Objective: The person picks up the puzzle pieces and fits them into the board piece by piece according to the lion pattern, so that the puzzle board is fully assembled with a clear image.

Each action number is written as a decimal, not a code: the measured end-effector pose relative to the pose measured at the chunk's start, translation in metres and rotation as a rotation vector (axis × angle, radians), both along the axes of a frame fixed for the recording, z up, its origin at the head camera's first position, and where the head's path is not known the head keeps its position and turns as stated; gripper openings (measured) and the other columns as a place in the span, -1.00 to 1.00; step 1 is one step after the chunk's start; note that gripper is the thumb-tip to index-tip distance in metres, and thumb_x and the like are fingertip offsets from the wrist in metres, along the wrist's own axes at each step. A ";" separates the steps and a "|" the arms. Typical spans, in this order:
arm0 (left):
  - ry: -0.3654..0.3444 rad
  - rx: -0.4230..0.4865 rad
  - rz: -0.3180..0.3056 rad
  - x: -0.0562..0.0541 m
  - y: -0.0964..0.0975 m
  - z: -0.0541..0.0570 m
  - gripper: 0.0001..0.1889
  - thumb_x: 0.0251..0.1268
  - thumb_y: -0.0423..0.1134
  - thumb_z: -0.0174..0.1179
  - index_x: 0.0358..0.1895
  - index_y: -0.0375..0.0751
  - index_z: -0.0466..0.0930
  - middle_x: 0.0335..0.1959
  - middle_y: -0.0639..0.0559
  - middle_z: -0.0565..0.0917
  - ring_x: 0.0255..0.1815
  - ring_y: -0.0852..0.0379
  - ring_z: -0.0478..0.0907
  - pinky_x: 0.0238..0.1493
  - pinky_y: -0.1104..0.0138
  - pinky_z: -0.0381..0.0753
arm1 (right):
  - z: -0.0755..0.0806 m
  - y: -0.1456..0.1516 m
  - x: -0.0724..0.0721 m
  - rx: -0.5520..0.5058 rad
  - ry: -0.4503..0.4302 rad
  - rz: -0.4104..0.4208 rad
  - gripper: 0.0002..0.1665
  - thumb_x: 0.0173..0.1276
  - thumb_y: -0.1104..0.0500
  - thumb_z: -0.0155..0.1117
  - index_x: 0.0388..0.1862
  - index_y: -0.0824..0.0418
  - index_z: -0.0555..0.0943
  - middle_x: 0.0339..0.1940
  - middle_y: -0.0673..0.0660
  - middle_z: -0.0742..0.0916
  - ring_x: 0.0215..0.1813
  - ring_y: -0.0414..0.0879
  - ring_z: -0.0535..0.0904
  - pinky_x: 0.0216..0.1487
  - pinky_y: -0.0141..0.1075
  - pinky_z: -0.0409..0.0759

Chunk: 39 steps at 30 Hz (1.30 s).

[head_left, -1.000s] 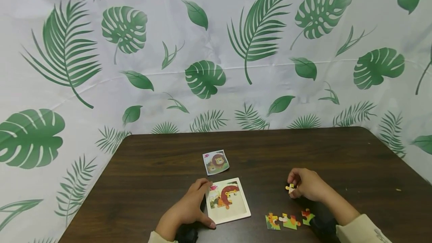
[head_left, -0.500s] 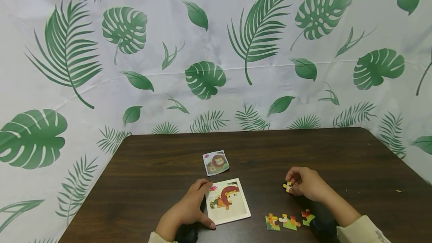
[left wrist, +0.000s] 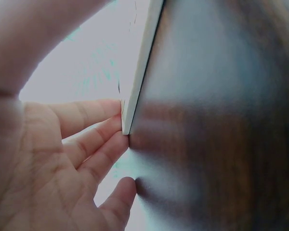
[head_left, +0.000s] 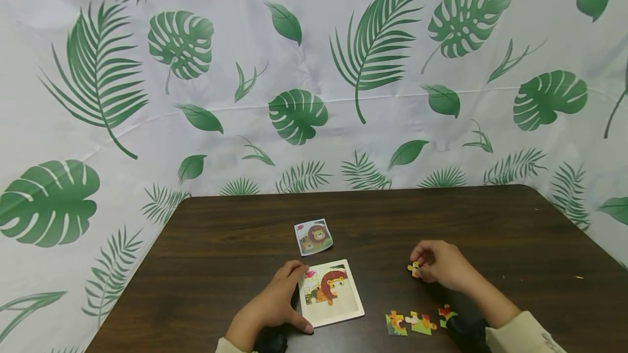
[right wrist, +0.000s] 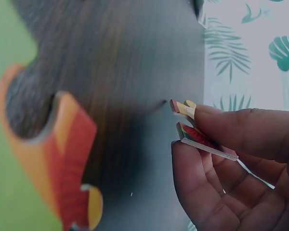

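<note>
My left hand (head_left: 275,298) holds the left side of a square wooden puzzle tray (head_left: 322,319), thumb at its lower corner and fingers at its upper one. Several fitted pieces in the tray show part of a lion; its right and lower area is bare wood. In the left wrist view, the fingertips (left wrist: 116,107) touch the tray's pale edge (left wrist: 140,72). Raised over the table to the right, my right hand (head_left: 444,266) pinches a puzzle piece (head_left: 415,269) between thumb and fingers. The right wrist view shows the piece (right wrist: 207,143) edge-on, with red, green and yellow parts.
Loose puzzle pieces lie in a row near me: one at left (head_left: 396,322), a middle piece (head_left: 422,322) and a right piece (head_left: 446,314) beside my right wrist. Behind the tray lies a lion picture card (head_left: 314,237). A leaf-patterned cloth (head_left: 314,70) hangs behind the dark table (head_left: 235,227).
My right hand has moved slightly left and away from me with the puzzle piece, which has turned a little. The left hand and tray have stayed in place.
</note>
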<state>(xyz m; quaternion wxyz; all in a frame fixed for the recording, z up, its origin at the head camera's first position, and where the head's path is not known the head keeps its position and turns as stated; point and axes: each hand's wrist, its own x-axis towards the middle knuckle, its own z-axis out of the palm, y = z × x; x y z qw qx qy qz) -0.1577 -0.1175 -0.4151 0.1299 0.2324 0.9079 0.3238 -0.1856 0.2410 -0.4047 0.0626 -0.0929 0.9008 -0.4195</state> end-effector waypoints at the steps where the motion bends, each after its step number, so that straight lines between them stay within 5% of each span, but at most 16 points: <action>1: -0.002 0.000 0.001 0.000 0.000 0.000 0.11 -0.40 0.04 0.55 0.34 -0.33 0.17 0.25 -0.14 0.18 0.23 -0.15 0.13 0.14 -0.09 0.24 | 0.000 -0.001 0.000 -0.006 0.003 0.005 -0.77 -0.02 0.46 0.36 -0.36 0.31 0.54 -0.49 0.10 0.56 -0.46 -0.07 0.54 -0.54 -0.28 0.53; 39: 0.026 0.005 -0.004 0.000 0.000 0.001 0.11 -0.41 0.04 0.55 0.33 -0.35 0.18 0.22 -0.12 0.21 0.22 -0.13 0.14 0.14 -0.06 0.24 | 0.013 -0.057 -0.007 -0.073 0.006 0.132 -0.77 0.01 0.43 0.38 -0.36 0.30 0.54 -0.52 0.09 0.57 -0.54 -0.08 0.53 -0.55 -0.25 0.55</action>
